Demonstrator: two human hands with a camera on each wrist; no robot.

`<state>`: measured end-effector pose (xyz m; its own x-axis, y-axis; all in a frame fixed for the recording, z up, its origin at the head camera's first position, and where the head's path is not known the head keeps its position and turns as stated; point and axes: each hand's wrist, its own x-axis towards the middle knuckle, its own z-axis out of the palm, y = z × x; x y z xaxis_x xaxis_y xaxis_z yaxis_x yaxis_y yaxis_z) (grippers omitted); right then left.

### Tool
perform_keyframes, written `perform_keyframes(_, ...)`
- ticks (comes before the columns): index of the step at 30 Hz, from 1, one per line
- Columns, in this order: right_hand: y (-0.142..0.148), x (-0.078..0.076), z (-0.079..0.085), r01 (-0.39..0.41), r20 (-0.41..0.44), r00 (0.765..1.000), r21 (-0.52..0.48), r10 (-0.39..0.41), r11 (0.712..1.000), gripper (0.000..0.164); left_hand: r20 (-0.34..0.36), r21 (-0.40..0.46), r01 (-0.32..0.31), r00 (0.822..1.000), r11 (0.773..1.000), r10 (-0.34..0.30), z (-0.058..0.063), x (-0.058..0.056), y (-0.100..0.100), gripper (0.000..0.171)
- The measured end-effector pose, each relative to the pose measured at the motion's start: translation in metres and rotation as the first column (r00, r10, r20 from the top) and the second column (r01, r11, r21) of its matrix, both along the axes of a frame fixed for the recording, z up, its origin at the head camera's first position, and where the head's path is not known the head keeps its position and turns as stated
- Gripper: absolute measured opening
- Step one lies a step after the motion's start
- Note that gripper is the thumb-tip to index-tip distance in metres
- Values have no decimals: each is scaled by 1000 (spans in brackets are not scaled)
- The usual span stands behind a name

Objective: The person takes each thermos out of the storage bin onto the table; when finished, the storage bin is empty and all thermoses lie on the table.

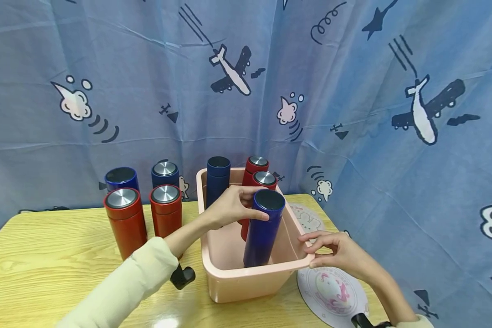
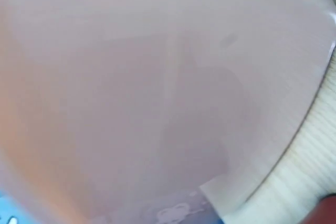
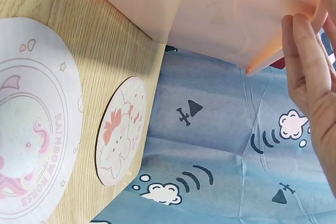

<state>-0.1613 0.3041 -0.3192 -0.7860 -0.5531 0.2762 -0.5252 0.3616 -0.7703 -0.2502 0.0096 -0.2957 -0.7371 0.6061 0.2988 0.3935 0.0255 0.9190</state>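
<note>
My left hand grips a shiny blue thermos flask near its top, thumb on the near side. That flask stands slightly tilted inside a pink plastic bin. With fingers and thumb, my right hand pinches the bin's rim at the near right corner; its fingers also show at the rim in the right wrist view. Farther back in the bin stand a dark blue flask and two red flasks, partly hidden. The bin's pale wall fills most of the left wrist view, where no hand shows.
Left of the bin, two red flasks stand before two blue flasks on the wooden table. To the right lie two round printed mats, partly under the right arm. A blue patterned curtain hangs behind and at the right.
</note>
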Motion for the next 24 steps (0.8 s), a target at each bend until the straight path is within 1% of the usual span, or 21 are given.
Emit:
perform_keyframes(3,0,0,1,-5,11,1000,-6,5,1000,17,6,-7,-44,999,999,44,14,6,-7,65)
perform_keyframes(6,0,1,1,-11,14,1000,-11,11,1000,16,23,7,-72,997,997,72,26,10,-12,65)
perform_keyframes(9,0,1,1,-14,7,1000,-12,14,1000,16,67,53,-76,995,996,72,37,15,-18,63)
perform_keyframes(13,0,0,0,-8,-1,1000,-7,8,1000,16,128,124,-72,990,990,56,50,20,-25,61)
perform_keyframes(17,0,0,-1,-7,-10,1000,-7,7,1000,16,129,163,-81,990,983,60,64,27,-34,61)
perform_keyframes(20,0,0,-1,-8,-15,1000,-7,8,1000,16,120,168,-92,990,982,72,75,33,-41,61)
perform_keyframes(24,0,0,-1,-8,-8,1000,-7,8,1000,17,125,169,-95,989,981,74,86,41,-52,64)
